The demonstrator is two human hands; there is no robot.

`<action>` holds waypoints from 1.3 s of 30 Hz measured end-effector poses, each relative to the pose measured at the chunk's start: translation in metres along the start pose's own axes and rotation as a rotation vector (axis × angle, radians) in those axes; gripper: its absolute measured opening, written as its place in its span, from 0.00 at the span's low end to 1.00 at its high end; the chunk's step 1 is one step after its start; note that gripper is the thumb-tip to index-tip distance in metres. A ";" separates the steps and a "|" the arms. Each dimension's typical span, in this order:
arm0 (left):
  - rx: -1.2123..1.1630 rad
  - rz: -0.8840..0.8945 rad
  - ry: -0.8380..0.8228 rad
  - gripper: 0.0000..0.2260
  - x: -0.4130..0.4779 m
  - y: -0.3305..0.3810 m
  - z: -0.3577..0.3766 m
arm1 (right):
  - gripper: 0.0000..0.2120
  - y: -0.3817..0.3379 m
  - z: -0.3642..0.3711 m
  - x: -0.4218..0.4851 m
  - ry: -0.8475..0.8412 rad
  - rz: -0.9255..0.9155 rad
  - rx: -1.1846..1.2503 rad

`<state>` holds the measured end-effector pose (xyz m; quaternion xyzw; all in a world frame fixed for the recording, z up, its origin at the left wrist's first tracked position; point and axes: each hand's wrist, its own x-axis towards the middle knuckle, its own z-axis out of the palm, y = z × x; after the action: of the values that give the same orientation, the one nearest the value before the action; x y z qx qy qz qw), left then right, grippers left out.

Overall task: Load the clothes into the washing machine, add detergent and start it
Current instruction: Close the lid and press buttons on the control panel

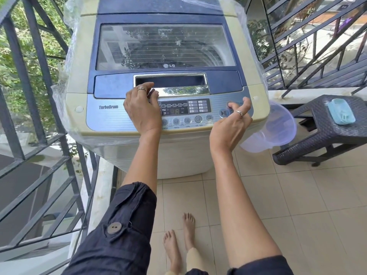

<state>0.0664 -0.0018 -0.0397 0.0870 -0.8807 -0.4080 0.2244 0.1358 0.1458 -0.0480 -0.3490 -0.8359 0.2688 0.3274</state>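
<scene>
A cream and blue top-loading washing machine [111, 84] stands in front of me with its glass lid [164, 46] closed. My left hand [142, 111] rests on the control panel [111, 118] just below the chrome lid handle [178, 84], fingers lightly bent. My right hand [232, 124] hovers at the panel's right end, its index fingertip touching a round button [230, 105] above the start/pause button [223, 113]. The display [174, 111] shows faint digits. Clothes inside the drum are not discernible through the reflections.
A clear plastic jug [278, 130] hangs at the machine's right side. A dark woven stool [317, 132] with a light blue object [340, 111] on it stands at the right. Black metal railings [29, 116] border the left and back right. Tiled floor [297, 195] lies below, with my bare feet.
</scene>
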 end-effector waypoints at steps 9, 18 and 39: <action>-0.005 0.016 0.023 0.09 0.001 -0.004 0.001 | 0.30 -0.019 -0.001 -0.004 0.086 0.012 0.160; -0.035 0.020 0.060 0.08 0.001 -0.007 0.004 | 0.23 -0.027 0.021 0.006 0.089 -0.132 0.140; -0.108 0.015 0.093 0.12 0.000 -0.004 0.004 | 0.21 -0.021 0.030 0.014 0.132 -0.100 0.157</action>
<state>0.0647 -0.0021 -0.0453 0.0870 -0.8467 -0.4486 0.2725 0.0976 0.1365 -0.0480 -0.2970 -0.8054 0.2931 0.4210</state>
